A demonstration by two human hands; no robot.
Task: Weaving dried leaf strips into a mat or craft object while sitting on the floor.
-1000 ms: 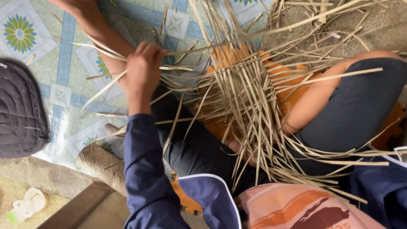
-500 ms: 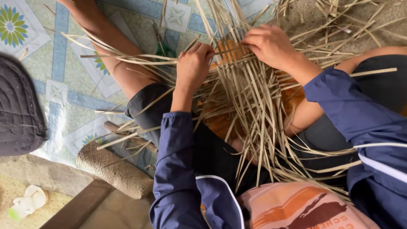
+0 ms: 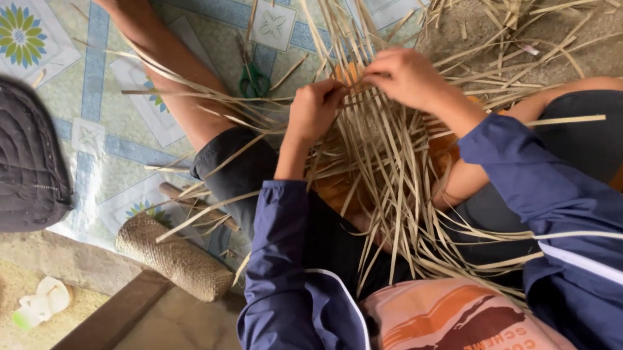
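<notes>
Hands meet over the woven strip mat (image 3: 380,143) resting on the person's lap: left hand (image 3: 317,111) and right hand (image 3: 404,77) both pinch strips closed, probably to keep the weave tight. Green scissors (image 3: 252,81) lie nearby on the floor.

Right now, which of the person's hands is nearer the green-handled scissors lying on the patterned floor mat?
Left. The left hand works the woven straw strips just right of and below the green-handled scissors. The right hand is farther right, beyond the left.

left hand (image 3: 315,112), right hand (image 3: 404,77), both hands curled, close together
</notes>
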